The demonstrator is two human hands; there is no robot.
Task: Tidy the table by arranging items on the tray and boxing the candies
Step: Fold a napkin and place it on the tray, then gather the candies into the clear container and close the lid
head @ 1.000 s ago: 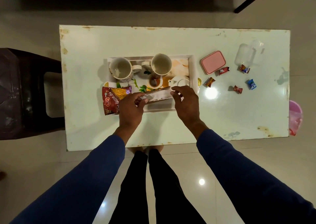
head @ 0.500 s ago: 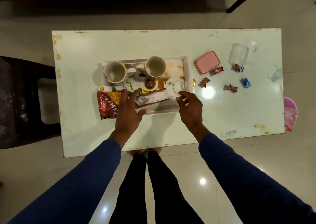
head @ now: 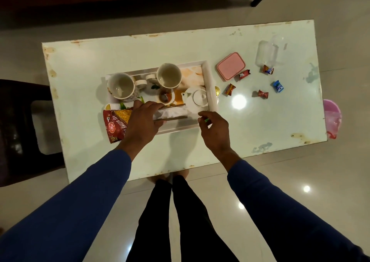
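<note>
Since half a second ago, right hand (head: 215,130) has backed off the teapot (head: 197,99) toward the near right corner of the tray (head: 209,81); left hand (head: 140,124) has slid right over the napkin holder (head: 172,114). Left grip is clamped on the holder's left end, thumb on the near edge, fingers over the far edge. Right grip: fingers loosely curled, something small and green shows at the fingertips, can't tell if it's pinched.

Hidden: left hand covers the holder's left end and part of the red snack packet (head: 116,124), which overhangs the tray's near left corner. Small bowl (head: 165,98) contents unclear. Clear container (head: 267,54) far right is hard to read against the bench (head: 250,127).

On tray: two cups (head: 121,85) (head: 169,75), bowl, teapot, holder. Off tray, right: gold coin candy (head: 217,91) touching the tray rim, pink box (head: 231,66) with its lid on, five wrapped candies (head: 230,89) (head: 244,74) (head: 267,69) (head: 278,86) (head: 262,94) loose on the bench, none boxed. Pink object (head: 332,119) beyond the bench's right edge, dark stool (head: 22,131) left.
</note>
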